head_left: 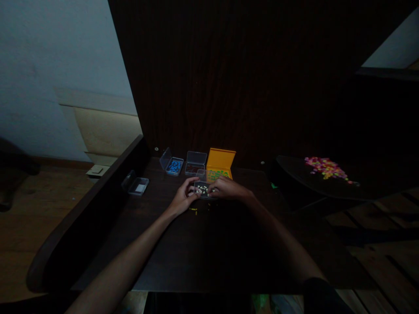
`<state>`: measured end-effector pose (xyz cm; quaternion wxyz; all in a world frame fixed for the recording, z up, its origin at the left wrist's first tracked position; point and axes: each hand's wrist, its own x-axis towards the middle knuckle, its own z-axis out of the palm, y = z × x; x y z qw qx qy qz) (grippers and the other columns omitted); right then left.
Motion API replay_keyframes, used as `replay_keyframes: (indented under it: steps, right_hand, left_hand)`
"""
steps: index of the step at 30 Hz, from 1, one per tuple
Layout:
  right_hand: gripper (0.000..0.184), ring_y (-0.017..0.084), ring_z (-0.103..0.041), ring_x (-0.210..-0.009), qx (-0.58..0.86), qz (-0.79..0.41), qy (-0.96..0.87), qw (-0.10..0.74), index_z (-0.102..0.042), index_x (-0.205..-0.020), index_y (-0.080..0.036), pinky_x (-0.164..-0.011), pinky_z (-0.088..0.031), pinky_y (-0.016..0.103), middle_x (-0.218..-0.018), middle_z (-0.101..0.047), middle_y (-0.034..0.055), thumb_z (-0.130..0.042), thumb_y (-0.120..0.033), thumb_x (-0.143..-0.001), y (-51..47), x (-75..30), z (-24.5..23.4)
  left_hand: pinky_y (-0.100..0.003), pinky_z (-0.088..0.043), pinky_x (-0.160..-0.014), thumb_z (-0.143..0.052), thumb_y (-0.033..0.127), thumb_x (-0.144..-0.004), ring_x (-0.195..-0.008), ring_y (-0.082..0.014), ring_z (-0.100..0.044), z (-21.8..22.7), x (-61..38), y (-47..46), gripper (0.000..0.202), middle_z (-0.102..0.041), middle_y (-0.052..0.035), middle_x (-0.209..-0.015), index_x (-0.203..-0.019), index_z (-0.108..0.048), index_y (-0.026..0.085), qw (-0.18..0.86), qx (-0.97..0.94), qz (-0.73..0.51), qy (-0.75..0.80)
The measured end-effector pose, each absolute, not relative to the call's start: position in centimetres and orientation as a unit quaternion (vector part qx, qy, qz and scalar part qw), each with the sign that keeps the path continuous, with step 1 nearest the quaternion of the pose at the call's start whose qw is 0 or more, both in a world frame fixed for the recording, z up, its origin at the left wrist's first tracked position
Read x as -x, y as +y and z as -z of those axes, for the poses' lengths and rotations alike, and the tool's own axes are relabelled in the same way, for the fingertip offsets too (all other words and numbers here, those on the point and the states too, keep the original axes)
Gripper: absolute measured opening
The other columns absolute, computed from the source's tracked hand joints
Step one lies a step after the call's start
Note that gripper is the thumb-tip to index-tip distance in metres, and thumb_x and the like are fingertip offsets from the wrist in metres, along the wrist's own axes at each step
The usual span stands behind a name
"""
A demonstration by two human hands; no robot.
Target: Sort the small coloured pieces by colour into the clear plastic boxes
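Note:
A small clear plastic box [204, 196] with white pieces [202, 189] in it sits on the dark table. My left hand [183, 197] grips its left side, thumb at the front edge. Over its right side, my right hand [229, 189] has its fingers pinched together among the white pieces; whatever they hold is too small to make out. Just behind stands an open yellow box [221, 158] with green pieces [216, 175]. A few yellow pieces [194, 209] lie on the table in front of my left hand.
Open clear boxes stand behind: one with blue pieces [174, 166], one with dark reddish pieces [195, 168]. Another open clear box [133, 192] lies left. Many colourful pieces [327, 168] are heaped on a dark surface at right. A raised board [88, 213] edges the table's left side.

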<state>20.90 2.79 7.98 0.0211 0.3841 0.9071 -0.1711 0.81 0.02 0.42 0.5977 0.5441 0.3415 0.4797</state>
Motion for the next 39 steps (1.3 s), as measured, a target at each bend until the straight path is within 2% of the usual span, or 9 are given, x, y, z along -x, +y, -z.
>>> replay_keyframes:
  steps: [6, 16, 24, 32, 36, 39]
  right_hand:
    - [0.019, 0.016, -0.062, -0.082, -0.384, 0.163, 0.908, 0.025, -0.072, -0.095, -0.023, -0.073, -0.037, 0.025, -0.090, -0.072, 0.0018, -0.059, -0.020, -0.081, 2.8, -21.1, -7.8]
    - [0.016, 0.016, -0.061, -0.078, -0.383, 0.168, 0.908, 0.013, -0.072, -0.092, -0.023, -0.066, -0.036, 0.023, -0.086, -0.071, 0.0013, -0.060, -0.022, -0.081, 2.9, -20.6, -7.3]
    - [0.017, 0.014, -0.060, -0.072, -0.385, 0.158, 0.909, 0.009, -0.072, -0.091, -0.023, -0.065, -0.036, 0.023, -0.081, -0.071, 0.0004, -0.059, -0.021, -0.080, 2.7, -20.8, -8.0]
    - [0.027, 0.016, -0.064, -0.075, -0.436, 0.128, 0.890, -0.017, -0.071, -0.105, -0.023, -0.067, -0.041, 0.025, -0.093, -0.073, 0.0034, -0.051, -0.020, -0.086, 2.4, -22.5, -8.7]
    - [0.034, 0.018, -0.065, -0.089, -0.434, 0.124, 0.892, -0.006, -0.068, -0.112, -0.026, -0.076, -0.044, 0.027, -0.106, -0.071, 0.0031, -0.048, -0.019, -0.087, 2.0, -22.4, -8.5]
    - [0.037, 0.019, -0.065, -0.093, -0.436, 0.118, 0.892, 0.019, -0.065, -0.117, -0.028, -0.079, -0.044, 0.029, -0.108, -0.071, 0.0034, -0.047, -0.018, -0.087, 1.7, -22.0, -8.4]
  left_hand:
    - [-0.024, -0.048, -0.076, -0.071, 0.022, -0.067, -0.086, -0.0118, -0.058, -0.3, -0.9, 0.1, 0.055, -0.052, -0.0081, -0.126, -0.117, -0.050, 0.020, 0.603, -0.538, -0.479, 0.343]
    - [-0.025, -0.049, -0.074, -0.070, 0.020, -0.066, -0.085, -0.0123, -0.058, -0.3, -0.9, 0.1, 0.055, -0.055, -0.0076, -0.122, -0.118, -0.052, 0.020, 0.591, -0.547, -0.481, 0.348]
    - [-0.023, -0.049, -0.074, -0.071, 0.022, -0.067, -0.086, -0.0116, -0.058, -0.5, -0.9, 0.0, 0.054, -0.052, -0.0084, -0.126, -0.118, -0.051, 0.020, 0.596, -0.542, -0.480, 0.348]
    - [-0.026, -0.050, -0.078, -0.071, 0.022, -0.067, -0.088, -0.0124, -0.058, -0.5, -0.9, 0.0, 0.054, -0.051, -0.0085, -0.127, -0.117, -0.050, 0.020, 0.601, -0.538, -0.484, 0.340]
    - [-0.028, -0.050, -0.080, -0.071, 0.021, -0.067, -0.089, -0.0132, -0.059, -0.3, -0.8, 0.1, 0.055, -0.052, -0.0083, -0.125, -0.118, -0.050, 0.020, 0.603, -0.534, -0.486, 0.340]
    - [-0.028, -0.050, -0.080, -0.071, 0.022, -0.068, -0.089, -0.0132, -0.059, -0.4, -0.8, 0.0, 0.057, -0.054, -0.0080, -0.123, -0.120, -0.049, 0.020, 0.610, -0.535, -0.480, 0.335]
